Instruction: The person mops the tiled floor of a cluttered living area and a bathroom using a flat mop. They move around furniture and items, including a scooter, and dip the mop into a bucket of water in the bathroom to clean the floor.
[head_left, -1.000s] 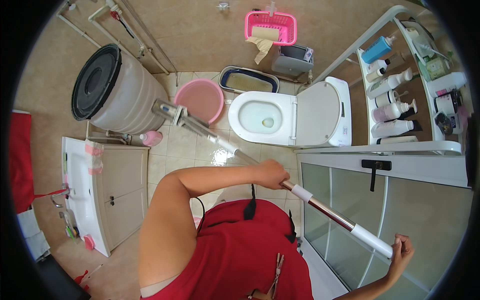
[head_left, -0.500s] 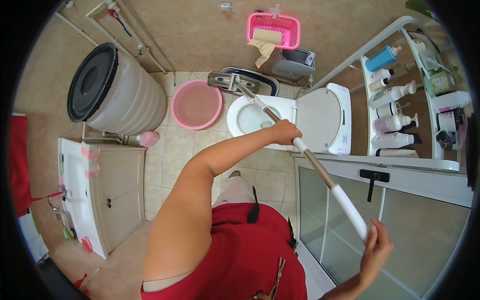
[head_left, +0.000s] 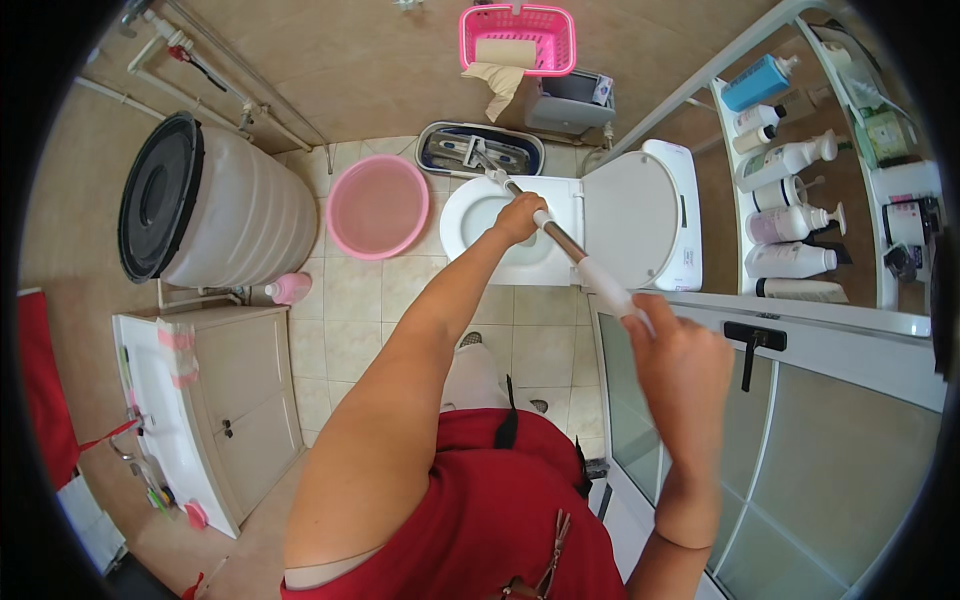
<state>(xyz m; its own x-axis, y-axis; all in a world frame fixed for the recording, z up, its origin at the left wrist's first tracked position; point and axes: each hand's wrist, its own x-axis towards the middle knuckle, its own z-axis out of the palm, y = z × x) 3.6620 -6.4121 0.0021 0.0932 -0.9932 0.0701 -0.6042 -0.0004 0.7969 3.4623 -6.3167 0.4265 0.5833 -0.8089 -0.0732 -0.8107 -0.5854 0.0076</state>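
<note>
A flat mop's white-and-metal pole (head_left: 567, 243) slants across the toilet, held in both hands. My left hand (head_left: 521, 219) wraps round its lower part, above the toilet seat. Nearer to me, my right hand (head_left: 677, 360) grips the white upper end. The mop head (head_left: 477, 153) lies within the oblong dark-blue mop bucket (head_left: 532, 153) by the wall; how deep it sits I cannot tell. The toilet (head_left: 461, 233) has its lid raised, and the pole passes over its bowl.
A pink basin (head_left: 425, 207) stands left of the toilet, beside a large lidded barrel (head_left: 250, 205). A pink bottle (head_left: 289, 288) and white cabinet (head_left: 240, 390) are lower left. A shelf rack (head_left: 735, 200) with bottles and a glass door (head_left: 830, 440) border the right.
The mop head has dropped from the bucket's left edge into the bucket. Both hands have moved forward and left with the pole; the right hand has closed more firmly round its end.
</note>
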